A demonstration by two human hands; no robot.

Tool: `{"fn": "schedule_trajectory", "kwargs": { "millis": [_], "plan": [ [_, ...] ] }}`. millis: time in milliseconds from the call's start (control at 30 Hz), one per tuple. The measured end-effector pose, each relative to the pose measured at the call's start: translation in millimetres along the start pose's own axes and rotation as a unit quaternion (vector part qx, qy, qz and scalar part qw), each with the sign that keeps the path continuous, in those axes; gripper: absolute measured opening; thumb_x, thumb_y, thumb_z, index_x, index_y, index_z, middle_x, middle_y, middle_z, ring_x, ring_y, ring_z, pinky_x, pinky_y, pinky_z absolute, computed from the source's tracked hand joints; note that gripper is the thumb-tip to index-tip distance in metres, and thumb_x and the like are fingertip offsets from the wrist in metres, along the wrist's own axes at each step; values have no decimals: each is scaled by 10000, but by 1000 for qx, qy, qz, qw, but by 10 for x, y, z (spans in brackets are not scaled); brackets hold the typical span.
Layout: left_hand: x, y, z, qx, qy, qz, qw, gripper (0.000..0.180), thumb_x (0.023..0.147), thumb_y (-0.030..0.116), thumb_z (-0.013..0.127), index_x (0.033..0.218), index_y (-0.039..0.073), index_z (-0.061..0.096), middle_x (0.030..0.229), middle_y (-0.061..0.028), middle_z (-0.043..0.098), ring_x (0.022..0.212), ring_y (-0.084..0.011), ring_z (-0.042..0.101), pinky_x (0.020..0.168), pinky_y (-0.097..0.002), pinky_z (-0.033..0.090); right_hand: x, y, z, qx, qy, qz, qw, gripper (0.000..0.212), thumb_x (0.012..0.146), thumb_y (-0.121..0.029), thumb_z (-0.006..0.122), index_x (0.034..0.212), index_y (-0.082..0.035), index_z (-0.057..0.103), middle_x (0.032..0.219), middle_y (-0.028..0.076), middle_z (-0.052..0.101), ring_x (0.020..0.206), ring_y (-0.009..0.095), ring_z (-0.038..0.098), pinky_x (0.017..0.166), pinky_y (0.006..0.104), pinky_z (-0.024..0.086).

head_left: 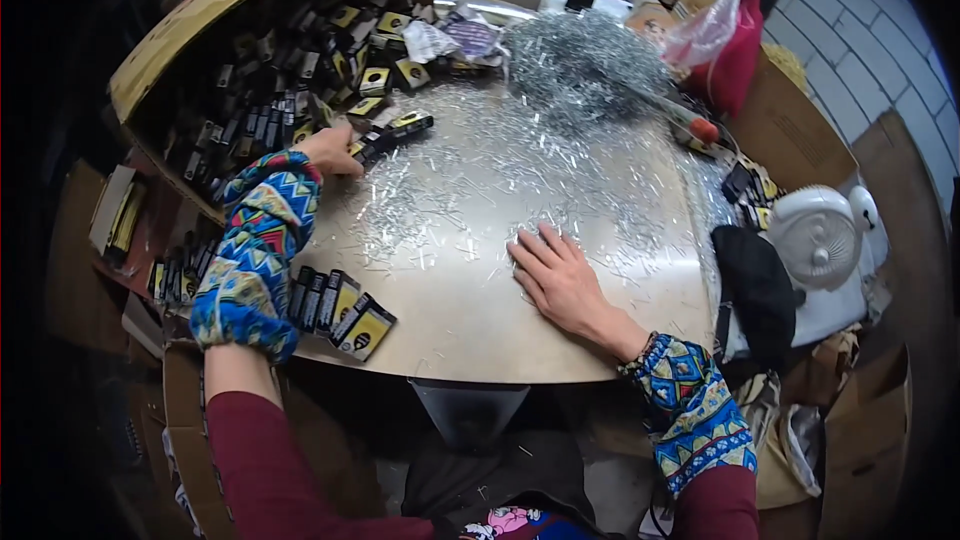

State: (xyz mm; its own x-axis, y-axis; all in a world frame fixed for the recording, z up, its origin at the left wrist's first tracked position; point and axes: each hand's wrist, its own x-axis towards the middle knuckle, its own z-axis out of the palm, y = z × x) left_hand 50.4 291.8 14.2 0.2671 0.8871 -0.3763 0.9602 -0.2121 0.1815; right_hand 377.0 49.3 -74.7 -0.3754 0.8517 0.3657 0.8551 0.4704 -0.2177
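Observation:
My left hand (332, 151) is at the edge of the box heap, its fingers curled against a small black box (368, 148); part of the grip is hidden. Just beyond lies another small black-and-yellow box (408, 127). Palm down, my right hand (562, 285) lies on the metal tabletop (470, 325) with fingers stretched out and nothing held. Thin, shiny metal pins (400, 205) are scattered between and beyond my hands. A row of small black-and-yellow boxes (340, 308) stands near the front left edge, one leaning outward.
A large cardboard carton (190, 30) on its side spills many small boxes at left. At the back rises a big pile of metal pins (585, 65). To the right are a pink bag (735, 50), a white fan (815, 235) and a black cloth-like item (752, 295).

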Motion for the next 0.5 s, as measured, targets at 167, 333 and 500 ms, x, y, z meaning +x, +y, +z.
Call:
{"fn": "schedule_trajectory", "kwargs": {
  "millis": [167, 333, 500],
  "plan": [
    [-269, 396, -20, 77, 25, -18, 997, 449, 845, 279, 509, 1147, -41, 595, 1138, -262, 638, 1028, -413, 632, 854, -448, 519, -287, 11, -195, -32, 28, 76, 996, 376, 954, -233, 561, 1286, -56, 554, 1385, 216, 481, 1309, 386, 429, 1072, 514, 340],
    [-489, 365, -55, 121, 97, -47, 987, 369, 862, 203, 519, 1104, -44, 647, 1090, -252, 659, 1019, -426, 635, 897, -457, 513, -421, -3, -152, 55, -4, 38, 998, 406, 960, -263, 551, 1296, -38, 525, 1368, 226, 485, 1305, 391, 434, 1082, 525, 342],
    [-928, 402, -140, -258, 74, -70, 961, 295, 861, 225, 671, 1048, 13, 586, 798, -63, 633, 577, -141, 656, 412, -266, 521, -246, -67, -24, 68, 16, 65, 995, 437, 973, -246, 535, 1347, -26, 489, 1420, 226, 440, 1345, 391, 385, 1115, 490, 308]
  ]
}}
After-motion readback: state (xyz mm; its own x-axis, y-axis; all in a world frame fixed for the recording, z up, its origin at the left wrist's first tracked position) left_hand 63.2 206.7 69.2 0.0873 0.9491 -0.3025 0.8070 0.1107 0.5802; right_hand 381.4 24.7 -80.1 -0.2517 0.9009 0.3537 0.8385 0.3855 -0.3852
